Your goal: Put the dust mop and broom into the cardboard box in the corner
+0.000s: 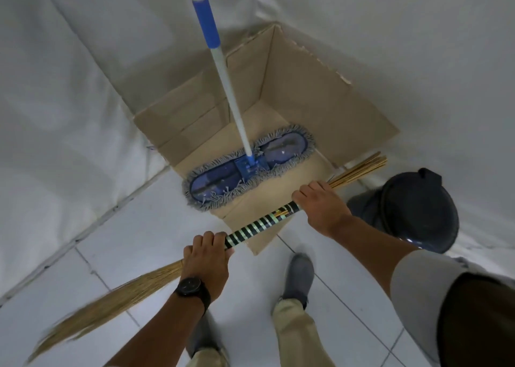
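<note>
Broom: you've got the broom (262,223) crosswise in front of you, level with the near corner of the box, its black-and-pale striped wrapping bare between your two hands.
Broom ends: the straw bristles fan out low to your left, blurred at the tips; the bundled stick ends poke out past your right hand, over the box's right edge.
Left hand: your left hand (207,258) is clenched around the striped section near the bristle side, knuckles up, a dark wristwatch (192,287) on that wrist.
Right hand: your right hand (320,202) is wrapped over the far end of the wrapping, where the sticks begin.
Dust mop: the dust mop (248,166) is in the box, its blue fringed head lying flat on the bottom, its white pole with the blue grip rising up toward the corner.
Cardboard box: the cardboard box (320,93) sits open in the corner where two white walls meet, flaps standing up.
Bin: a dark round bin (418,210) with a lid stands just right of the box, near your right forearm.
Floor: white tiles (139,241) underfoot, your grey shoes and beige trouser legs below the broom.
</note>
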{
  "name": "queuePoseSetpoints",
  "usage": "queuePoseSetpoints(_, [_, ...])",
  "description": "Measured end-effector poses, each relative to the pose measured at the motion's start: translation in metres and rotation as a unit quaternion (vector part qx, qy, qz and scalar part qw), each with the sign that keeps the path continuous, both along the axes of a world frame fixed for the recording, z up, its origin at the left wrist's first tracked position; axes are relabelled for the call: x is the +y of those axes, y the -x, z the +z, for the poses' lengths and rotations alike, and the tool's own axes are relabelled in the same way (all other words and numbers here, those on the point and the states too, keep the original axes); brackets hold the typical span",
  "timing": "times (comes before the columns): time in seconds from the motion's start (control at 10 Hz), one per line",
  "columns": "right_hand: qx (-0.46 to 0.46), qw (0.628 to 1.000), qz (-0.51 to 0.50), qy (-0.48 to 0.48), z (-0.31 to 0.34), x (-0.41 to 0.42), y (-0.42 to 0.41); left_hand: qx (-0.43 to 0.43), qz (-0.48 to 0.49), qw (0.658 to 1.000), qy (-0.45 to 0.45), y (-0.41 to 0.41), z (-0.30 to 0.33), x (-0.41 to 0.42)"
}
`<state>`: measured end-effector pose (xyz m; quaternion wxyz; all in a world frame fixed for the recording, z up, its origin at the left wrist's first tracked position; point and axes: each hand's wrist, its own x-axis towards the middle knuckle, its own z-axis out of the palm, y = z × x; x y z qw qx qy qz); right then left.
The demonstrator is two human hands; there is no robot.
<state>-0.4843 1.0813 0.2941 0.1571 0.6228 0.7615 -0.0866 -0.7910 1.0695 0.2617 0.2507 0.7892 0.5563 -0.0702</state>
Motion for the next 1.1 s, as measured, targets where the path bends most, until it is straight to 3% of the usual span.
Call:
queuePoseSetpoints(0.3, [-0.002,0.999,0.024,0.046,-0.238,0.073,-0.050,0.006,0.044,0.998,0.035,-0.055,-0.228,0.053])
queuePoseSetpoints(0.5, [-0.013,0.998,0.030,0.057,-0.347,0.084,-0.071,0.009,0.060,0.997,0.056,-0.080,-0.328,0.058])
queuePoseSetpoints(0.8, [0.031,0.999,0.013,0.009,-0.407,0.088,-0.084,0.029,0.068,0.997,0.032,-0.091,-0.386,0.065])
queuePoseSetpoints(1.0, [0.064,0.997,-0.010,0.046,-0.389,0.087,-0.081,0.053,0.089,0.992,0.076,-0.087,-0.367,0.074])
queuePoseSetpoints(1.1, [0.058,0.997,-0.030,0.039,-0.345,0.093,-0.078,0.063,0.090,0.991,0.072,-0.082,-0.325,0.079])
